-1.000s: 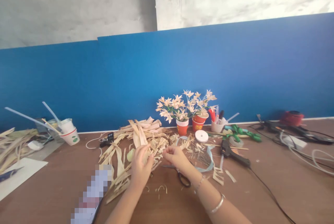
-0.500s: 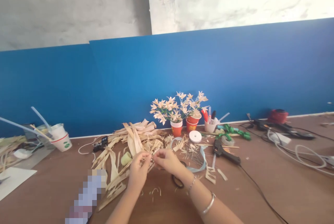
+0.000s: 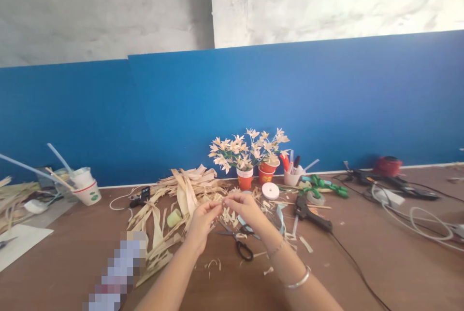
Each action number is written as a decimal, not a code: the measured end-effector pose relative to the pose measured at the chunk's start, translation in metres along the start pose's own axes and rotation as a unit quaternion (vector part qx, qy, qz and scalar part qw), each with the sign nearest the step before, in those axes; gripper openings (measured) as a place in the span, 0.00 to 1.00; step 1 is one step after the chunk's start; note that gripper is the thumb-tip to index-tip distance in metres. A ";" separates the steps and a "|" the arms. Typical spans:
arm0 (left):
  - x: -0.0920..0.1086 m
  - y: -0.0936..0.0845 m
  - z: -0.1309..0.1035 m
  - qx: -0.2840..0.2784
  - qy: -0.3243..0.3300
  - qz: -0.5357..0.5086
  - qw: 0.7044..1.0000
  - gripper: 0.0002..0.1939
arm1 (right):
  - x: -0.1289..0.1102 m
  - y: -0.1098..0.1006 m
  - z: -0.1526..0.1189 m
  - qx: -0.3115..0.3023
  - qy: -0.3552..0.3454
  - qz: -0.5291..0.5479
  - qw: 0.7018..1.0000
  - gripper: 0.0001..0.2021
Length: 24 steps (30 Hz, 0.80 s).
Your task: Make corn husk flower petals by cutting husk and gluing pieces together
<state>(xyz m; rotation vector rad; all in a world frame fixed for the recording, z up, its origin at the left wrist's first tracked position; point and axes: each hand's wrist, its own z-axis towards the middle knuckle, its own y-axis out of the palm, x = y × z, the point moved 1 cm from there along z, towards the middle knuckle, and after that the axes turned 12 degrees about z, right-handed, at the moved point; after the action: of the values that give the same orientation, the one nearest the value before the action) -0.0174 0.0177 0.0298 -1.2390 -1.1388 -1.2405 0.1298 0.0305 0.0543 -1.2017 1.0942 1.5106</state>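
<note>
My left hand (image 3: 203, 224) and my right hand (image 3: 245, 208) meet fingertip to fingertip above the middle of the table. Both are closed in a pinch; what sits between the fingers is too small to make out. Under my right forearm, black-handled scissors (image 3: 243, 250) lie with their blades apart. Dried husk strips (image 3: 186, 190) are heaped just beyond and left of my left hand, with a pale green roll (image 3: 174, 218) among them. Past my right hand stand pale husk flowers (image 3: 237, 147) in red paper cups (image 3: 245, 182), near a flat white spool (image 3: 270, 190).
A black glue gun (image 3: 312, 217) trails its cord along the right side. Green tape and stems (image 3: 322, 185) lie behind it. White cables (image 3: 416, 224) loop at far right. On the left are a white cup (image 3: 88, 192) with straws, a small black device (image 3: 140, 197) and a pixelated object (image 3: 118, 272).
Both hands have shifted slightly up and to the right, still pinched together. The scissors, mostly covered by my right arm before, now show more fully.
</note>
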 end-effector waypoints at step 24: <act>-0.019 0.005 -0.005 -0.123 -0.126 -0.308 0.935 0.17 | 0.003 0.000 -0.007 -0.095 0.031 0.059 0.993 0.13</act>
<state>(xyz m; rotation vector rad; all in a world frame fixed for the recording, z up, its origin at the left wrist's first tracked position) -0.0136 0.0131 0.0102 -1.2951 -1.6842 -1.7666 0.1308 0.0243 0.0500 -1.3407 1.0973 1.7092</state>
